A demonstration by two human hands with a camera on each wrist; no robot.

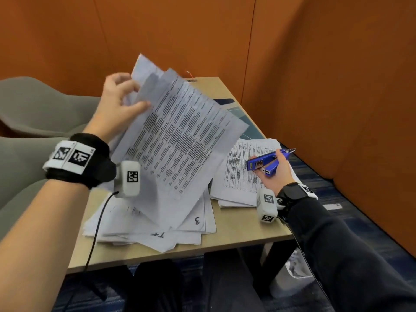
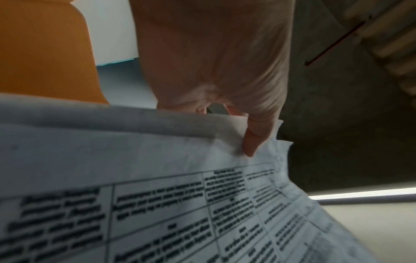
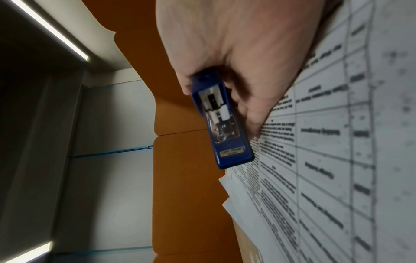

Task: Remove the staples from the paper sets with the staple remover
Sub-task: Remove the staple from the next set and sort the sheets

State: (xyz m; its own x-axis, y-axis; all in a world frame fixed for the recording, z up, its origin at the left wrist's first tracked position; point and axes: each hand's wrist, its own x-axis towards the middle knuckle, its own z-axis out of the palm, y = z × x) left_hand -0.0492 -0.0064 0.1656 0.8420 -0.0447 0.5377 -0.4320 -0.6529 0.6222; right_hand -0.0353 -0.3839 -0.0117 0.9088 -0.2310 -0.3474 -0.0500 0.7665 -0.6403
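Blue staple remover point(image 1: 265, 162), metal tip

Remover point(image 1: 263, 163): glossy blue plastic, shiny metal inside point(image 3: 223, 131). Sheets point(image 1: 177, 140): matt white paper, creased, printed black. Table point(image 1: 234, 235), lower centre: smooth matt wood-look top. Walls point(image 1: 337, 64): matt orange cloth-like panels. Chair point(image 1: 40, 104), left: matt grey.

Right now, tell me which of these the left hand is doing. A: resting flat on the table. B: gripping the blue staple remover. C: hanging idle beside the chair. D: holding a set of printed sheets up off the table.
D: the left hand pinches the top edge of the printed sheets, lifted above the paper pile, while the right hand holds the blue staple remover.
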